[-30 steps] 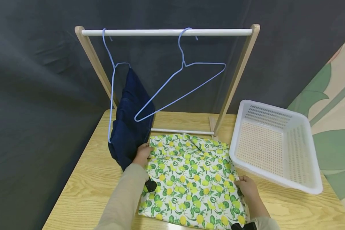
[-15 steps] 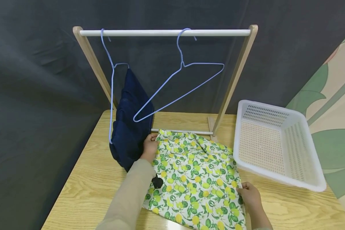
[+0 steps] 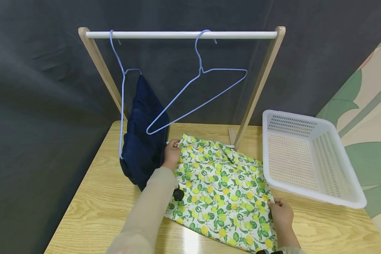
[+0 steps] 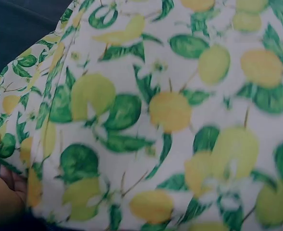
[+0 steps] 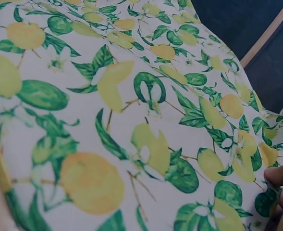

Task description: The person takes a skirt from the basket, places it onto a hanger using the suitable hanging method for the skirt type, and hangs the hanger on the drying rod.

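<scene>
A white cloth (image 3: 222, 190) printed with lemons and green leaves spreads out in front of me, its top edge over the rack's low bar. My left hand (image 3: 172, 154) grips its left edge near the upper corner. Lower down on the opposite side, my right hand (image 3: 282, 213) pinches the right edge between thumb and fingers. In the left wrist view the cloth (image 4: 170, 110) fills most of the picture, with part of the left hand (image 4: 4, 192) at the lower left. The right wrist view shows the right thumb (image 5: 281, 174) on the cloth's margin.
Behind the cloth stands a wooden rack with a white top rail (image 3: 158, 35). A bare blue hanger (image 3: 197, 76) hangs mid-rail. Dark blue denim (image 3: 146, 130) hangs from another hanger (image 3: 122, 106) at the left, close by my left forearm. A white plastic basket (image 3: 317, 199) stands at the right.
Both hands have shifted the cloth to the right, its upper left corner moving away from me toward the rack. The cloth now lies more slanted, and the basket has edged slightly right.
</scene>
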`<state>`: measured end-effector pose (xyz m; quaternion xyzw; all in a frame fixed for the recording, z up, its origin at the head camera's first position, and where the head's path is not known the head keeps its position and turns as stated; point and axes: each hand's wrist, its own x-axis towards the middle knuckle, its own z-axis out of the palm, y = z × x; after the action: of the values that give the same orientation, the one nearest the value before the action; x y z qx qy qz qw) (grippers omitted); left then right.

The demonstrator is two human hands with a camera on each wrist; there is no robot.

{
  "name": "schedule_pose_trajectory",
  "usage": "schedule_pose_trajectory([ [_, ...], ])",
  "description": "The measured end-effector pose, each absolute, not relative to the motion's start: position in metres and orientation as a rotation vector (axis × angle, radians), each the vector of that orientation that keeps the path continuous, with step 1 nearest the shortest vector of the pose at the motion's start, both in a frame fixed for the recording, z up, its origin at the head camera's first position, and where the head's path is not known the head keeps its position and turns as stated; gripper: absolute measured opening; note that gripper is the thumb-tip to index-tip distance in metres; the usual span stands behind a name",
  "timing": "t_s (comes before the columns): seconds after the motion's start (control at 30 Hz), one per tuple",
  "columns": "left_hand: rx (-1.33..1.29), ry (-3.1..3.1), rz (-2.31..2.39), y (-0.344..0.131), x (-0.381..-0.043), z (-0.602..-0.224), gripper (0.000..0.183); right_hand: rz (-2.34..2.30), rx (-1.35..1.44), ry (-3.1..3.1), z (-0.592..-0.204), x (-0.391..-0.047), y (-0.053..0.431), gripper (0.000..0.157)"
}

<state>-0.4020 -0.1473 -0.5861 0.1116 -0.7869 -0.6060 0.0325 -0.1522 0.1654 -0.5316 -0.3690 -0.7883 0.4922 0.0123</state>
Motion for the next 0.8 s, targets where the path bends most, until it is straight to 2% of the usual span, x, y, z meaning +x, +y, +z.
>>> schedule_pose_trajectory([
  [0.1, 0.223, -2.558, -1.756, -0.162, -0.459, -0.679, 0.03, 1.49, -1.12, -2.447, -0.539, -0.152, 0.164, 0.024],
  [0.17, 0.172, -2.642, -1.802, -0.169, -0.476, -0.71, 0.034, 1.484, -1.103, -2.452, -0.543, -0.152, 0.163, 0.025],
  [0.27, 0.101, -2.752, -1.906, -0.177, -0.423, -0.641, 0.036, 1.447, -1.076, -2.467, -0.55, -0.153, 0.162, 0.026],
  [0.33, 0.019, -2.762, -1.974, -0.185, -0.406, -0.63, 0.036, 1.413, -1.047, -2.483, -0.552, -0.153, 0.163, 0.026],
  [0.4, -0.08, -2.771, -1.959, -0.195, -0.406, -0.646, 0.038, 1.387, -1.038, -2.503, -0.551, -0.154, 0.165, 0.026],
  [0.43, -0.072, -2.797, -1.962, -0.197, -0.396, -0.634, 0.039, 1.383, -1.035, -2.512, -0.55, -0.155, 0.165, 0.026],
  [0.5, -0.106, -2.799, -1.925, -0.204, -0.4, -0.656, 0.04, 1.377, -1.023, -2.526, -0.549, -0.155, 0.166, 0.028],
  [0.6, -0.08, -2.818, -1.865, -0.208, -0.397, -0.666, 0.039, 1.321, -0.989, -2.59, -0.548, -0.155, 0.163, 0.029],
  [0.8, -0.124, -2.717, -1.798, -0.21, -0.38, -0.653, 0.035, 0.92, -0.716, -2.81, -0.546, -0.152, 0.145, 0.034],
])
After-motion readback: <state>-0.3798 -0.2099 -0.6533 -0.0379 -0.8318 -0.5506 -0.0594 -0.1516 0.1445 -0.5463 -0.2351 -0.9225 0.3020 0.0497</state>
